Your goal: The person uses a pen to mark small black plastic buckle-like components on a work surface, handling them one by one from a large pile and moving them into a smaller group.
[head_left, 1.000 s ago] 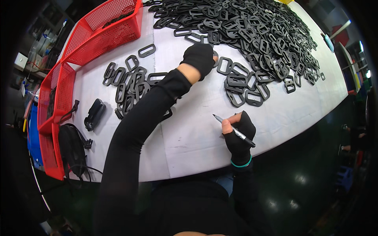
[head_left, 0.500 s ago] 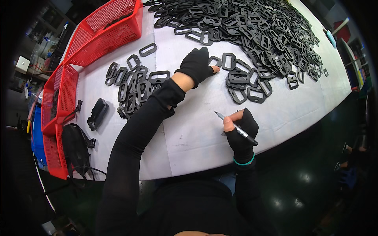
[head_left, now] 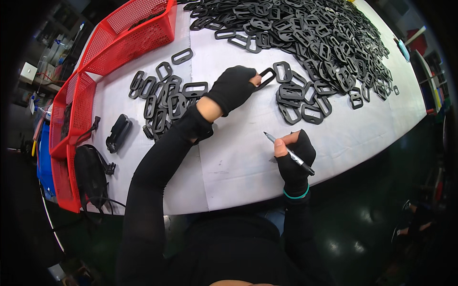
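Observation:
My left hand (head_left: 234,89), in a black fingerless glove, pinches a black oblong ring-shaped part (head_left: 267,78) with an open slot, held a little over the table. A capped-end marker pen (head_left: 295,157), grey and black, is gripped in my right hand (head_left: 294,155), its tip pointing up and left over the bare white tabletop. Just right of the left hand lies a small cluster of the same black parts (head_left: 292,93). Another loose group of them (head_left: 168,97) spreads on the left, beyond my left forearm.
A large heap of black parts (head_left: 305,33) covers the far side of the white table (head_left: 238,167). Red perforated baskets (head_left: 136,43) line the left edge. Near them lie a black case-like object (head_left: 119,133) and a black pouch (head_left: 90,174) with straps.
My left hand has drawn back slightly toward me, lifting a black part from the spot beside the small cluster. My right hand with the marker has hardly moved.

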`<state>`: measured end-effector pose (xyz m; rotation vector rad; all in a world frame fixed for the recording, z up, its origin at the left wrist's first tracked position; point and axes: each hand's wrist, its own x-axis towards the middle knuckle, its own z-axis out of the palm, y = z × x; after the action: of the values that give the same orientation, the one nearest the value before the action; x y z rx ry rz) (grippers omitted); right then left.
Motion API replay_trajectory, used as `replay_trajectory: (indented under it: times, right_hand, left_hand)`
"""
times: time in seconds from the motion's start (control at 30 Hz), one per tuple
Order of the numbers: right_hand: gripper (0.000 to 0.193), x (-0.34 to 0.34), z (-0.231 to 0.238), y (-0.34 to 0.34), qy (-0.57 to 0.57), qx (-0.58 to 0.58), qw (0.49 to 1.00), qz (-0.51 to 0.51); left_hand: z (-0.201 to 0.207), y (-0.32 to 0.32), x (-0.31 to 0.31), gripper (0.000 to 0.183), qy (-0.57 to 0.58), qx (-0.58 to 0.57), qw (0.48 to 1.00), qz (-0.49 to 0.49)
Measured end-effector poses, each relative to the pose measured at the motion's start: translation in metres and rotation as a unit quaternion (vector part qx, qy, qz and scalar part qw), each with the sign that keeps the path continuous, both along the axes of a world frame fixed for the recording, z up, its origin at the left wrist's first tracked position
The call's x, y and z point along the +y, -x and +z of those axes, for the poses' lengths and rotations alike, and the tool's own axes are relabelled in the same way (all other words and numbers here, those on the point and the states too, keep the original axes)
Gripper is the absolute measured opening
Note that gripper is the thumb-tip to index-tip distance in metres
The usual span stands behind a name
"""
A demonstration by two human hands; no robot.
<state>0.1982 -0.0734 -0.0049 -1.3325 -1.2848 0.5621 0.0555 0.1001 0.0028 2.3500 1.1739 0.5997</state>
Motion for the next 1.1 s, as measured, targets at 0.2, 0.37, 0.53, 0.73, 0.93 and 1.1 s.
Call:
replay_trajectory:
  times: [0.2, 0.37, 0.53, 0.73, 0.93, 1.1]
  right_hand:
    - [0.017, -0.003, 0.003, 0.001, -0.004, -0.006, 1.0, -0.009]
    - [0.015, -0.004, 0.002, 0.003, 0.041, 0.085, 0.995, 0.013]
    - [0.014, -0.004, -0.001, 0.001, 0.064, 0.08, 0.994, 0.038]
    - [0.015, -0.004, 0.0, 0.003, 0.078, 0.039, 0.995, 0.053]
    - [0.016, -0.004, 0.001, 0.005, 0.092, 0.024, 0.995, 0.041]
    - [0.015, -0.004, 0.001, 0.005, 0.085, 0.005, 0.996, 0.037]
  left_hand:
    - [0.024, 0.028, -0.056, 0.022, 0.354, -0.178, 0.917, 0.044]
    - [0.018, 0.037, -0.102, 0.015, 0.405, -0.22, 0.885, 0.067]
    - [-0.003, 0.039, -0.113, 0.013, 0.255, -0.208, 0.944, 0.032]
    - [-0.002, 0.038, -0.115, 0.013, 0.21, -0.199, 0.956, 0.038]
    - [-0.003, 0.037, -0.116, 0.013, 0.198, -0.201, 0.958, 0.042]
    - [-0.004, 0.038, -0.115, 0.014, 0.204, -0.217, 0.954, 0.04]
